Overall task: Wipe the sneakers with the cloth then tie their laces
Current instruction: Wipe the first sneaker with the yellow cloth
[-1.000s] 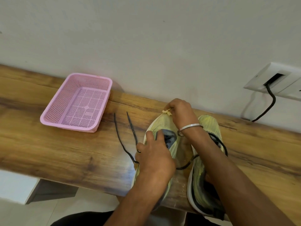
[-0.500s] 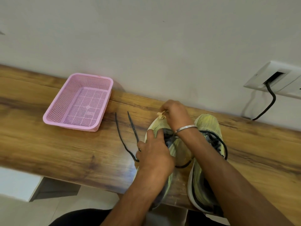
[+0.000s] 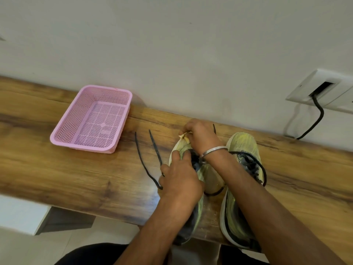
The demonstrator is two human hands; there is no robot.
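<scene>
Sneakers sit side by side on the wooden counter (image 3: 57, 169), toes toward the wall, heels at the near edge. Nearest, the left hand (image 3: 180, 178) clamps the left sneaker (image 3: 198, 211) over its tongue, fingers (image 3: 176, 155) curled down onto the upper to pin it. Just beyond, at about 12 o'clock from that hand, the right hand (image 3: 200, 135) pinches a bunched yellowish cloth (image 3: 184, 136) against the toe. The right sneaker (image 3: 241, 148) lies at 3 o'clock of the left one, untouched, its black laces loose. The left sneaker's loose laces (image 3: 150, 150) trail out at 10 o'clock.

Wiping looks to be the step in hand. To do it well, keep the left hand bearing down so the shoe does not skid, and draw the cloth in short strokes from toe back along the sides, refolding it to a clean face. Farther off at 10 o'clock stands a pink basket (image 3: 91, 119).
</scene>
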